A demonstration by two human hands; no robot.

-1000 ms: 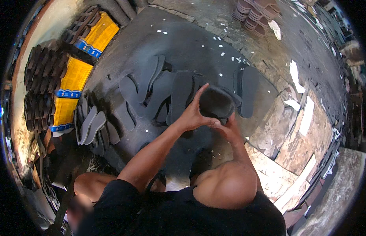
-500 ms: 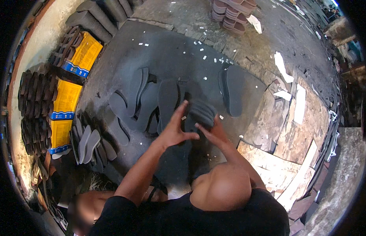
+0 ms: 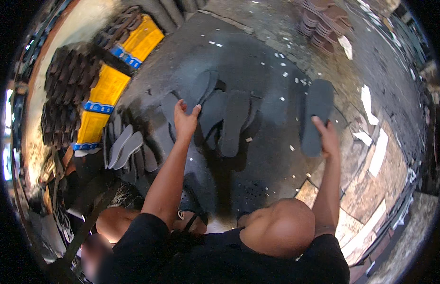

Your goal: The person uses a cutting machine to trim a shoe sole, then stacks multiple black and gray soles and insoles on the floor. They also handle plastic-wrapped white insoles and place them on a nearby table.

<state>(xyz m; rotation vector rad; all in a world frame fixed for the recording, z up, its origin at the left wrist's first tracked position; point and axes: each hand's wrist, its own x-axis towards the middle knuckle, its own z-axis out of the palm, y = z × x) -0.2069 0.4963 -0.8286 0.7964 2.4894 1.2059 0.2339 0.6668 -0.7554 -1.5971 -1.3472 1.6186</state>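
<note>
On the dark floor sheet ahead of me, several grey shoe soles lie in overlapping groups; a long sole (image 3: 234, 125) faces up in the middle, with another sole (image 3: 205, 84) left of it. My left hand (image 3: 186, 122) is over the left group, thumb and fingers apart, nearest to a partly covered sole (image 3: 169, 104). Whether it touches that one I cannot tell. Out to the right, my right hand (image 3: 328, 137) grips the near end of a dark sole (image 3: 318, 102), thumb on top and fingers partly hidden. That sole lies over others at the sheet's right side.
More soles (image 3: 130, 149) lean in a bunch at the left. Beyond them stand stacks of brown strapped footwear parts (image 3: 68, 94) with yellow and blue packages (image 3: 111, 87). Brown soles (image 3: 324, 23) are piled at the far right. Worn boards (image 3: 366, 189) and white scraps (image 3: 369, 105) lie right.
My hands have moved apart from the middle. The right one went right with dark soles, onto the soles there; the left went left over the group. The view has shifted.
</note>
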